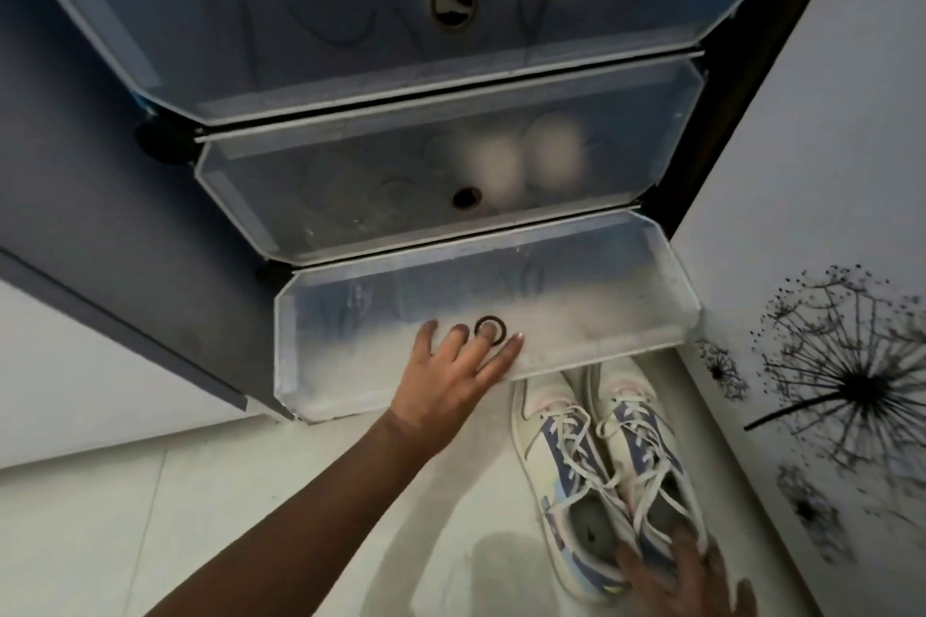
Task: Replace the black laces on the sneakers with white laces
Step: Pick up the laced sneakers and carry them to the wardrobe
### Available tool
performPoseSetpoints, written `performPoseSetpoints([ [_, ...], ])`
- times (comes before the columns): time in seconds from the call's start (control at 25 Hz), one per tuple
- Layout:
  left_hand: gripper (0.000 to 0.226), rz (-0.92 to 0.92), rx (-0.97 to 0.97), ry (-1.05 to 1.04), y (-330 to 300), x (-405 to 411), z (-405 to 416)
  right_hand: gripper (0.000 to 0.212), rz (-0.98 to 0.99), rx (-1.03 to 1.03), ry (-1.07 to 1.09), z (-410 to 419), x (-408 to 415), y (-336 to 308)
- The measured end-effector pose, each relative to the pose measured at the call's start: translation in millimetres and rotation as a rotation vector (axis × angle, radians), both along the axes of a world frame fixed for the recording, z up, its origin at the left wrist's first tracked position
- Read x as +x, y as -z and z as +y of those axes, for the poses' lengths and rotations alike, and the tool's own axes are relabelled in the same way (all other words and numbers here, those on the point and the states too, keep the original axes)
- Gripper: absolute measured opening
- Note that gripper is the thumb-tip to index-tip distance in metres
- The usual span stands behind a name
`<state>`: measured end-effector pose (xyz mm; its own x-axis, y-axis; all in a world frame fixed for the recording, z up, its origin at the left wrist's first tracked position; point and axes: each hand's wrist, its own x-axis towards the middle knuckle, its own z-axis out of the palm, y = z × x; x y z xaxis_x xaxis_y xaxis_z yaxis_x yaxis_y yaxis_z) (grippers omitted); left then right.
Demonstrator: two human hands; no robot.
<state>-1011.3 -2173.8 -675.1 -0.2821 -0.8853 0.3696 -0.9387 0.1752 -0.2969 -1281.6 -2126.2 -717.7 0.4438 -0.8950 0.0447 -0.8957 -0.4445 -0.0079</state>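
Sneakers (609, 476): white-laced pair stood on the floor (250, 516).
Left hand (451, 376): fingers spread, pressed the cabinet door (576, 311).
Right hand (681, 576): gripped both heels.
Tip: open door fully first.

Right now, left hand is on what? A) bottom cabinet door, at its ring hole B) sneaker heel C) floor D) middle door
A: the left hand rests flat on the bottom cabinet door, a fingertip in its ring hole; the right hand holds the sneakers.
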Motion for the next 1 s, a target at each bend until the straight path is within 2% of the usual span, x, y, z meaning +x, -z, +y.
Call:
performPoseSetpoints([
  [0.04, 0.072, 0.059, -0.076, 0.026, -17, 9, 7, 0.037, -0.012, 0.005, 0.012, -3, -1, 0],
  [0.12, 0.039, 0.174, -0.208, -0.03, -47, 31, 21, 0.038, -0.099, -0.185, -0.098, -6, 4, 8],
  [0.16, 0.022, 0.201, -0.238, -0.059, -60, 43, 28, 0.034, -0.152, -0.274, -0.178, -8, 9, 12],
  [0.2, 0.018, 0.205, -0.247, -0.079, -72, 53, 33, 0.023, -0.19, -0.273, -0.231, -10, 16, 8],
  [0.24, 0.026, 0.198, -0.241, -0.1, -84, 61, 34, 0.016, -0.205, -0.213, -0.283, -14, 27, -1],
  [0.4, 0.04, 0.13, -0.31, -0.212, -138, 92, 5, 0.046, -0.265, 0.099, -0.313, -37, 99, -25],
  [0.52, 0.045, 0.177, -0.325, -0.213, -160, 105, -24, 0.042, -0.227, 0.154, -0.333, -68, 173, -45],
  [0.64, 0.044, 0.199, -0.345, -0.166, -156, 111, -29, 0.043, -0.182, 0.332, -0.235, -110, 243, -41],
  [0.76, 0.041, 0.174, -0.387, -0.152, -150, 116, -28, 0.05, -0.03, 0.311, -0.214, -136, 292, -16],
  [0.92, 0.037, 0.204, -0.41, -0.121, -149, 117, -31, 0.055, -0.019, 0.341, -0.141, -170, 338, 2],
  [1.0, 0.036, 0.231, -0.405, -0.114, -148, 123, -31, 0.056, 0.063, 0.38, -0.154, -186, 354, 9],
])
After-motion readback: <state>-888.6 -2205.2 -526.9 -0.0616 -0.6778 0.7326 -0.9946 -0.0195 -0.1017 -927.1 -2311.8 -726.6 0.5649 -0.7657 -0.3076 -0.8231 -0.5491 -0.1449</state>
